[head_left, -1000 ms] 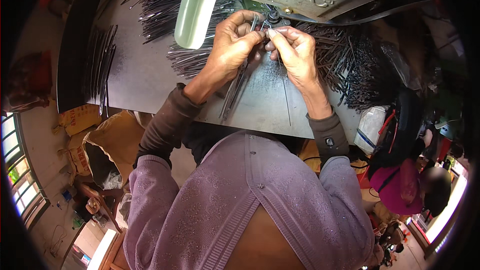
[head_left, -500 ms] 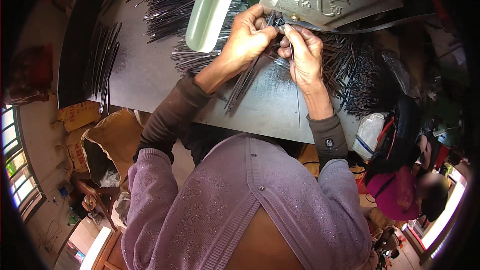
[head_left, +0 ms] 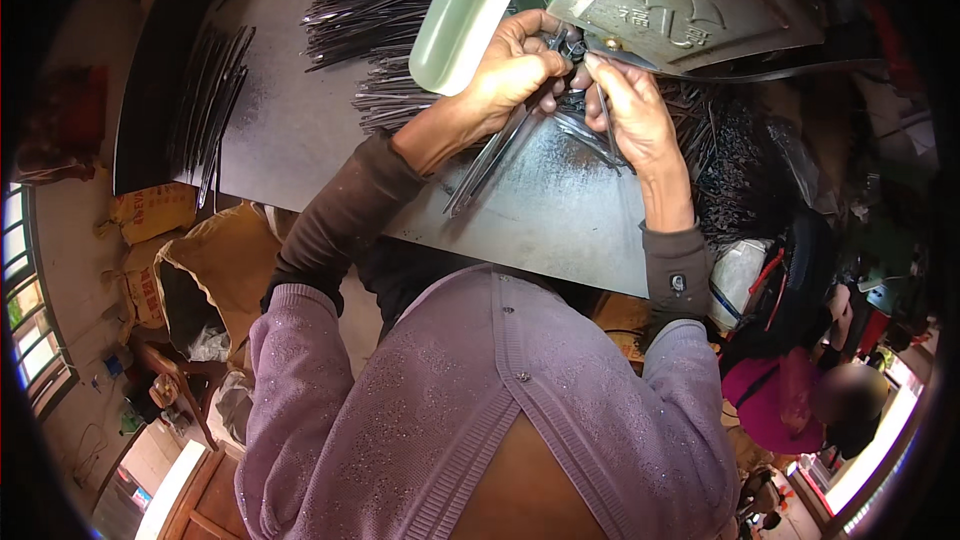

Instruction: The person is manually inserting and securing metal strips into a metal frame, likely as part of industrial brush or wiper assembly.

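Note:
My left hand (head_left: 515,70) is closed around a small bundle of thin dark metal umbrella ribs (head_left: 488,168), whose ends slant down toward the table's near edge. My right hand (head_left: 632,105) is beside it, thumb and forefinger pinching a single thin rib (head_left: 607,120) that hangs below the fingers. Both sets of fingertips meet just under a metal machine guard (head_left: 655,5) with a raised umbrella emblem. The exact contact between the rib ends and the machine is hidden by fingers and too small to make out.
Piles of dark ribs (head_left: 375,0) cover the far left of the grey metal table (head_left: 300,130); another bunch (head_left: 210,90) lies at its left edge. A tangled heap (head_left: 745,175) is at right. A pale green lamp (head_left: 470,15) hangs close above my left hand. Another person (head_left: 790,395) is at far right.
The view has shifted slightly, and both hands appear a little farther right. The rib in my right hand, which hung past the table's near edge, now shows much shorter beneath the fingers.

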`<control>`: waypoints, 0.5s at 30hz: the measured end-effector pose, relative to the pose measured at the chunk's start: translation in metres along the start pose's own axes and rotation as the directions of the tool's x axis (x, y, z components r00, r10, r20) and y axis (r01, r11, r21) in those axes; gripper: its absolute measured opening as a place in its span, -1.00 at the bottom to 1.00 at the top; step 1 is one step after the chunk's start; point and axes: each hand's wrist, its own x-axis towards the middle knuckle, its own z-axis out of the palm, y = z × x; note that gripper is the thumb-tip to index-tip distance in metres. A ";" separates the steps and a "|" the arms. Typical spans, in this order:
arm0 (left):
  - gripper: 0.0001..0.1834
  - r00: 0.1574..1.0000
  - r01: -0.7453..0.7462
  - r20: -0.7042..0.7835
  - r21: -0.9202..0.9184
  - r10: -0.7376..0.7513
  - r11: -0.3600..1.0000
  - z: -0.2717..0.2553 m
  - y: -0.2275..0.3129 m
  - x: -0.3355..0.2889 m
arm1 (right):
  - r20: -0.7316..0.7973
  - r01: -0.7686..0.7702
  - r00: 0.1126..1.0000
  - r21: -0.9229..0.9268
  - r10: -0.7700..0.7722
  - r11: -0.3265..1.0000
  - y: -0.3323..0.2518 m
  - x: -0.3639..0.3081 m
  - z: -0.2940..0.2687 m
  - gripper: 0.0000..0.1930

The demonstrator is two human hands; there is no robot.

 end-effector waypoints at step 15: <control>-0.70 0.995 -0.030 -0.100 -0.094 0.020 0.995 0.004 -0.009 0.011 | 0.088 -0.018 0.996 0.053 0.013 0.998 0.017 -0.028 0.020 -0.71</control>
